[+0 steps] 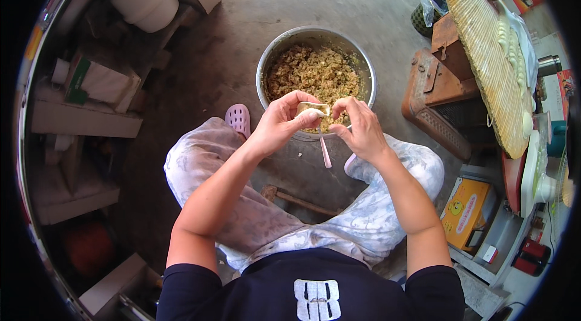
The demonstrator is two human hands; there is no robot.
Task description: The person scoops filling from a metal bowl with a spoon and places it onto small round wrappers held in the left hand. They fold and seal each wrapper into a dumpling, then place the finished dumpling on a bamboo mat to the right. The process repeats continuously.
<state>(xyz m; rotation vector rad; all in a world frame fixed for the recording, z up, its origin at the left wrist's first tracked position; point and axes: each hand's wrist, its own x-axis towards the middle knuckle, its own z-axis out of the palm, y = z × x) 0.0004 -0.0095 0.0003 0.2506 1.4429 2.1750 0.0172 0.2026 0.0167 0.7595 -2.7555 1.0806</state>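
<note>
My left hand (pixel 283 117) holds a folded dough wrapper (pixel 312 112) between thumb and fingers, with some filling showing in its open top. Just to the right, my right hand (pixel 363 128) has its thumb and fingers curled and apart, with nothing between them. Both hands are over the near rim of a round metal basin (pixel 317 35) on the floor. Chopped filling (pixel 313 69) covers the inside of the basin. A metal spoon (pixel 324 151) has its handle sticking out toward me below the wrapper; its bowl end is hidden.
To the right, a ridged round tray (pixel 481 58) carries rows of dumplings (pixel 513 55) along its far side. Beneath it stands a rusty metal box (pixel 429 80), with a yellow carton (pixel 465 212) nearer me. A wooden-handled tool (pixel 304 202) lies between my legs. Shelves (pixel 86 117) line the left.
</note>
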